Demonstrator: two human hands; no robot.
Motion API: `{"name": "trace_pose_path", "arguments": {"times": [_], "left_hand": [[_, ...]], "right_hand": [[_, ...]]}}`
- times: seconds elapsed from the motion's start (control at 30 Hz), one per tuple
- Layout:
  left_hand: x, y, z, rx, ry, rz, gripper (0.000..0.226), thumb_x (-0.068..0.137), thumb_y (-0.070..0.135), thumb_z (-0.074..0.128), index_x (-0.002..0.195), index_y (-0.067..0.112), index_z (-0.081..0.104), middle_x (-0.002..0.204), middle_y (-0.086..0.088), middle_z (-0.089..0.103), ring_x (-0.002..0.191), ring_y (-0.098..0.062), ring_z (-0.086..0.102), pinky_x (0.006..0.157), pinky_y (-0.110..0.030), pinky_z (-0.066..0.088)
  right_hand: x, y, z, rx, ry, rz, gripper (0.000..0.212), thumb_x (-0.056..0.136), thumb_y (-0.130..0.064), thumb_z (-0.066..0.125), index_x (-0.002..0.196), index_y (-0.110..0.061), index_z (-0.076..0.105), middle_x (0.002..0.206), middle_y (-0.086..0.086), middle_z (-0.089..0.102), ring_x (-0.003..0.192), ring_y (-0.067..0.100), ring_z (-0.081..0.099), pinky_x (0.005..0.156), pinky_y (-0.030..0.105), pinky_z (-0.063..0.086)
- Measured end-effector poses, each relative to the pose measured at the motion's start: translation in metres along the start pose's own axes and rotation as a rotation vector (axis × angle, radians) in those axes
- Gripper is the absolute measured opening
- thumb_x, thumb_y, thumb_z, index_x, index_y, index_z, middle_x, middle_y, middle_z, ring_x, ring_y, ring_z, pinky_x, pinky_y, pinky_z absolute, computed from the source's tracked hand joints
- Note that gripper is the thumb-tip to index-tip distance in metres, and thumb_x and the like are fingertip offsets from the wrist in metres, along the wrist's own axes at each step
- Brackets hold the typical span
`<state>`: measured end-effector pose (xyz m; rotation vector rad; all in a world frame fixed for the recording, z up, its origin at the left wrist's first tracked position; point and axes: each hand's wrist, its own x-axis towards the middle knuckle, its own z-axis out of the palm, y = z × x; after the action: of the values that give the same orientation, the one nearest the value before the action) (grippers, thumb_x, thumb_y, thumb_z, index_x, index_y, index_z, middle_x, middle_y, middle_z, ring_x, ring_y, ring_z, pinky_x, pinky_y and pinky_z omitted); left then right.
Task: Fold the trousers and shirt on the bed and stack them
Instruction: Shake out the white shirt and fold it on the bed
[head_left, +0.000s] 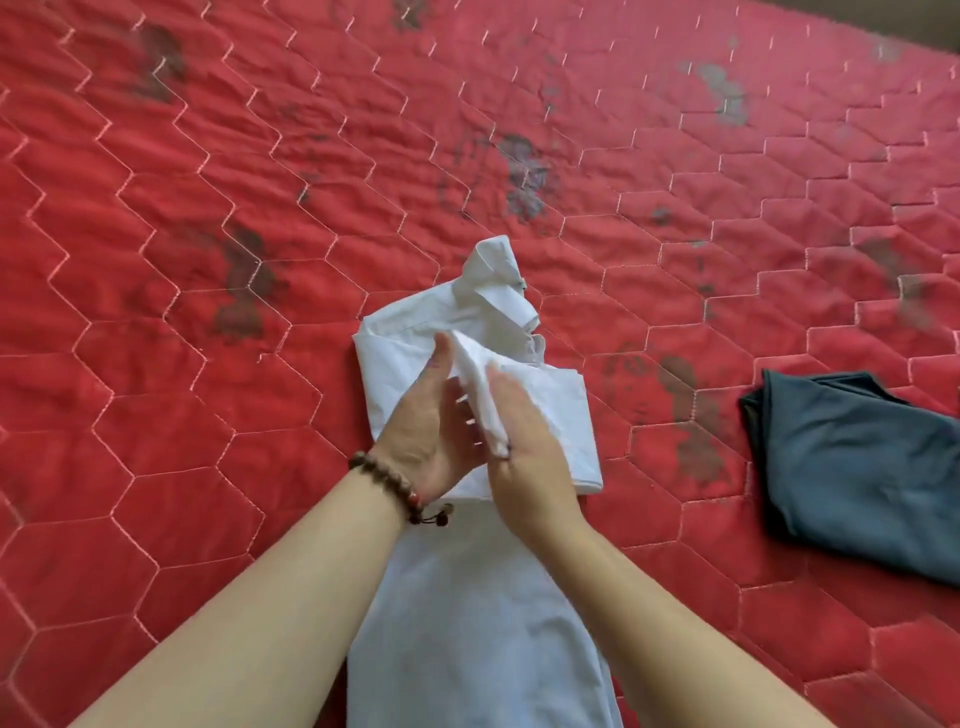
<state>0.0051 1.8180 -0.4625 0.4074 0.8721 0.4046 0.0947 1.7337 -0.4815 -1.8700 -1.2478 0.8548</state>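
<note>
A white shirt (550, 415) lies on the red quilted bed (208, 260), folded into a narrow strip that runs from its collar at the centre down to the bottom edge. My left hand (434, 415), with a bead bracelet on the wrist, and my right hand (524, 457) meet over the shirt's upper part. Between them they hold a raised flap of the shirt's white cloth; the fingers of my right hand are hidden by it. The dark blue-grey trousers (857, 467) lie folded at the right, apart from the shirt.
The bed cover has hexagon stitching and worn dark patches. Its far edge shows at the top right corner, with a dark surface beyond.
</note>
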Motion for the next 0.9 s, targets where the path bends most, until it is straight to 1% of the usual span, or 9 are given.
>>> {"name": "trace_pose_path", "arguments": {"times": [0.1, 0.17, 0.23, 0.37, 0.67, 0.73, 0.8, 0.83, 0.9], "left_hand": [[-0.006, 0.003, -0.017, 0.197, 0.306, 0.071, 0.013, 0.086, 0.016, 0.068, 0.093, 0.005, 0.07, 0.089, -0.012, 0.071, 0.076, -0.022, 0.071, 0.064, -0.031, 0.058], [-0.002, 0.004, -0.036, 0.297, 0.505, 0.078, 0.008, 0.091, 0.006, 0.059, 0.091, 0.003, 0.067, 0.087, -0.015, 0.069, 0.076, -0.028, 0.068, 0.073, -0.04, 0.058], [-0.001, 0.01, -0.058, 0.333, 0.58, 0.067, 0.011, 0.093, 0.005, 0.056, 0.087, 0.004, 0.064, 0.091, -0.019, 0.066, 0.085, -0.032, 0.065, 0.085, -0.05, 0.053], [-0.003, 0.024, -0.103, 0.438, 0.659, 0.083, 0.011, 0.091, 0.008, 0.058, 0.082, 0.005, 0.064, 0.098, -0.022, 0.067, 0.092, -0.035, 0.065, 0.089, -0.053, 0.051], [-0.002, 0.035, -0.125, 0.724, 0.786, 0.082, 0.016, 0.088, 0.01, 0.053, 0.087, -0.005, 0.06, 0.079, -0.013, 0.051, 0.073, -0.022, 0.045, 0.063, -0.032, 0.036], [-0.006, 0.036, -0.105, 0.595, 0.714, 0.115, 0.016, 0.089, 0.014, 0.055, 0.084, -0.001, 0.062, 0.082, -0.013, 0.058, 0.076, -0.024, 0.053, 0.067, -0.035, 0.043], [-0.012, 0.035, -0.075, 0.268, 0.463, 0.098, 0.03, 0.094, 0.03, 0.055, 0.093, 0.002, 0.068, 0.093, -0.013, 0.07, 0.087, -0.028, 0.067, 0.08, -0.038, 0.053], [-0.013, 0.032, -0.061, 0.152, 0.315, 0.069, 0.041, 0.097, 0.04, 0.047, 0.099, 0.005, 0.069, 0.098, -0.013, 0.072, 0.093, -0.026, 0.069, 0.084, -0.036, 0.055], [-0.012, 0.023, -0.038, 0.056, 0.102, 0.034, 0.054, 0.101, 0.046, 0.03, 0.101, 0.009, 0.069, 0.1, -0.009, 0.073, 0.096, -0.015, 0.069, 0.081, -0.023, 0.056]], "right_hand": [[0.0, 0.004, 0.029, -0.275, -0.258, -0.097, 0.071, 0.093, -0.02, 0.045, 0.153, -0.018, 0.006, 0.161, 0.0, 0.001, 0.147, 0.009, -0.007, 0.121, 0.037, 0.004], [0.0, 0.014, 0.033, -0.359, -0.379, -0.121, 0.076, 0.096, -0.044, 0.044, 0.153, -0.021, -0.002, 0.159, -0.007, -0.011, 0.142, 0.002, -0.019, 0.119, 0.03, -0.007], [0.001, 0.027, 0.031, -0.455, -0.418, -0.119, 0.076, 0.095, -0.057, 0.035, 0.153, -0.026, -0.003, 0.156, -0.012, -0.015, 0.14, 0.0, -0.022, 0.118, 0.03, -0.011], [0.007, 0.055, 0.022, -0.786, -0.338, -0.073, 0.065, 0.099, -0.054, 0.023, 0.153, -0.026, -0.001, 0.157, -0.005, -0.017, 0.14, 0.01, -0.027, 0.118, 0.041, -0.014], [0.014, 0.058, 0.041, -0.939, -0.331, 0.128, 0.069, 0.099, -0.051, 0.023, 0.153, -0.015, 0.0, 0.159, 0.01, -0.016, 0.146, 0.025, -0.019, 0.116, 0.048, -0.015], [0.019, 0.039, 0.047, -0.661, -0.306, 0.151, 0.068, 0.099, -0.052, 0.026, 0.153, -0.013, 0.011, 0.161, 0.009, -0.004, 0.148, 0.019, -0.01, 0.119, 0.04, -0.008], [0.025, 0.009, 0.051, -0.063, -0.299, 0.265, 0.065, 0.094, -0.059, 0.036, 0.148, -0.023, 0.03, 0.158, -0.004, 0.023, 0.143, 0.002, 0.015, 0.116, 0.025, 0.013], [0.03, -0.007, 0.051, 0.248, -0.297, 0.33, 0.059, 0.089, -0.064, 0.042, 0.139, -0.032, 0.045, 0.148, -0.012, 0.042, 0.134, -0.006, 0.032, 0.11, 0.022, 0.026], [0.042, -0.022, 0.049, 0.588, -0.256, 0.408, 0.039, 0.081, -0.058, 0.057, 0.107, -0.032, 0.067, 0.112, -0.01, 0.07, 0.109, 0.003, 0.061, 0.094, 0.027, 0.046]]}}
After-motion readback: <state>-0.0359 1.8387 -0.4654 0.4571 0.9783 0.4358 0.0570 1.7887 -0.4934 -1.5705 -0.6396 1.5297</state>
